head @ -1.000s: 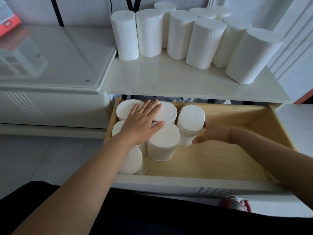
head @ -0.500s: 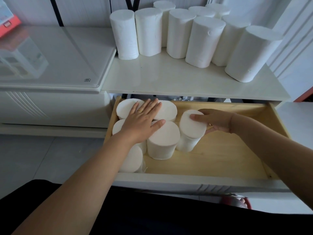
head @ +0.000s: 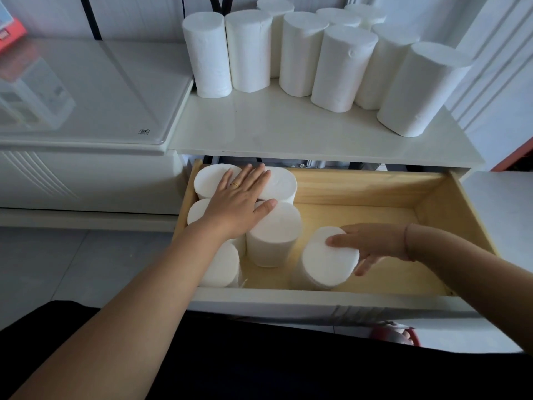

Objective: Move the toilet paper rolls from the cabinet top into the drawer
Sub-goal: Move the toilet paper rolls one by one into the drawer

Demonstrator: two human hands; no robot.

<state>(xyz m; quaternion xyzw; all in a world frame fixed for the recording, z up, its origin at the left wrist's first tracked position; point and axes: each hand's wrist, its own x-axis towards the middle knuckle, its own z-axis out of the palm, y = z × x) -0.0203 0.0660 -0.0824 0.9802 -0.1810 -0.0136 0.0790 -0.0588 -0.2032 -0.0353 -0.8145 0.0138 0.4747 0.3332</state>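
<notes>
Several white toilet paper rolls [head: 343, 67] stand upright along the back of the white cabinet top [head: 274, 131]. Below it the wooden drawer [head: 429, 203] is pulled out. Several rolls [head: 272, 235] stand packed in its left end. My left hand [head: 239, 203] lies flat on their tops, fingers spread, a ring on one finger. My right hand [head: 372, 243] grips one more roll [head: 326, 261] from the right side, fingers over its top. That roll stands near the drawer's front wall, apart from the packed group.
A glossy white appliance lid [head: 86, 93] lies left of the cabinet top. A red-edged box [head: 8, 33] shows at the far left. The right half of the drawer floor [head: 383, 226] is bare wood. A red object [head: 395, 336] sits below the drawer front.
My right hand has drawn its roll from beside the packed group toward the drawer's front, and its grip went from the roll's side to its top. My left hand stayed put.
</notes>
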